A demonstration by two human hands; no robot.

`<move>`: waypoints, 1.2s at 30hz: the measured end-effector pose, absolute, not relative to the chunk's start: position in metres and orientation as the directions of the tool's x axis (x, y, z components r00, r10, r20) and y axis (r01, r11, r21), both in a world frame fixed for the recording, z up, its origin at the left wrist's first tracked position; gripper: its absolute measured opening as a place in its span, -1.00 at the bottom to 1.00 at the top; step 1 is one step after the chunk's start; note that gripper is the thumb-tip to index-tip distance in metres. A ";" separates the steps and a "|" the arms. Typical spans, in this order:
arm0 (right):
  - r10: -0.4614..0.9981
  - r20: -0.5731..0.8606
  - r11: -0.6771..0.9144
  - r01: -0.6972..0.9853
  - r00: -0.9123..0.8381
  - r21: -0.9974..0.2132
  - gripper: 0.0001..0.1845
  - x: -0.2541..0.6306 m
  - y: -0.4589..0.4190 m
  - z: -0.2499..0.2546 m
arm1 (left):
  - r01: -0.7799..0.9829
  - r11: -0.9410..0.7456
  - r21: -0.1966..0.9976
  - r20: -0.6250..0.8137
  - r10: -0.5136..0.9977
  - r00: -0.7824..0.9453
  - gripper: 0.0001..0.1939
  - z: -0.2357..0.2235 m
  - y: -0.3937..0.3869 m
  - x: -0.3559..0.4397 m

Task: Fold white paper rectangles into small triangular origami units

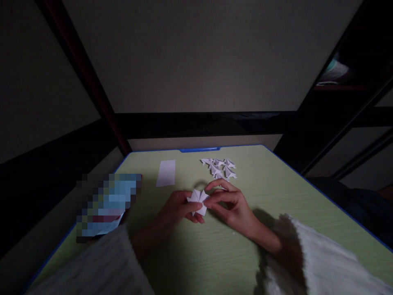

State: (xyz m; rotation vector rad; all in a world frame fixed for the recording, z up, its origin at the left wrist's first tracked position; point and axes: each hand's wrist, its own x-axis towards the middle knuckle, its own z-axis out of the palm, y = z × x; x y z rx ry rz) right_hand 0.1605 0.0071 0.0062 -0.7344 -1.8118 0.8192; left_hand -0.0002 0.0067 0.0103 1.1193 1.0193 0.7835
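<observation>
Over the near middle of the worktop (221, 256), a small folded white paper (197, 197) with several pointed flaps sits between both hands. The left hand (177, 205) grips it from its left side, thumb laid across the front and fingers curled beneath; the right hand (233, 203) pinches its right edge between thumb and fingertips, the index finger arched toward the top. The step in hand looks like shaping or creasing a flap, and the next move seems to call for a steady left grip while the right fingertips work one small edge precisely, without crushing the neighbouring points. Just beyond the right hand lies a cluster of folded paper pieces (215, 169); farther left lies a flat white sheet (166, 173), and near the left edge a blurred-out object (114, 205) whose details cannot be told.
</observation>
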 end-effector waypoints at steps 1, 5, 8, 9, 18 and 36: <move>0.779 0.528 0.593 0.124 -0.338 -0.795 -0.86 0.160 0.007 0.006 | -0.010 0.285 0.958 -0.261 0.891 0.371 -0.83 0.011 0.007 -0.001; 0.776 0.529 0.596 0.124 -0.343 -0.793 -0.86 0.160 0.008 0.007 | -0.020 0.314 0.949 -0.280 0.872 0.401 -0.77 0.010 0.008 -0.002; 0.770 0.530 0.597 0.106 -0.356 -0.795 -0.87 0.160 0.008 0.008 | -0.005 0.308 0.951 -0.282 0.877 0.390 -0.73 0.009 0.008 -0.001; 0.769 0.533 0.596 0.097 -0.354 -0.797 -0.87 0.160 0.008 0.009 | 0.002 0.299 0.954 -0.277 0.880 0.386 -0.72 0.009 0.008 -0.001; 0.900 0.356 0.360 -0.032 -0.251 -0.933 -0.93 0.158 0.010 0.007 | 0.004 0.161 0.987 -0.156 0.948 0.278 -0.78 0.008 0.003 0.000; 0.912 0.204 0.172 -0.120 -0.356 -0.978 -0.89 0.155 0.010 0.007 | -0.042 0.154 0.987 -0.137 0.956 0.261 -0.80 0.009 0.000 0.004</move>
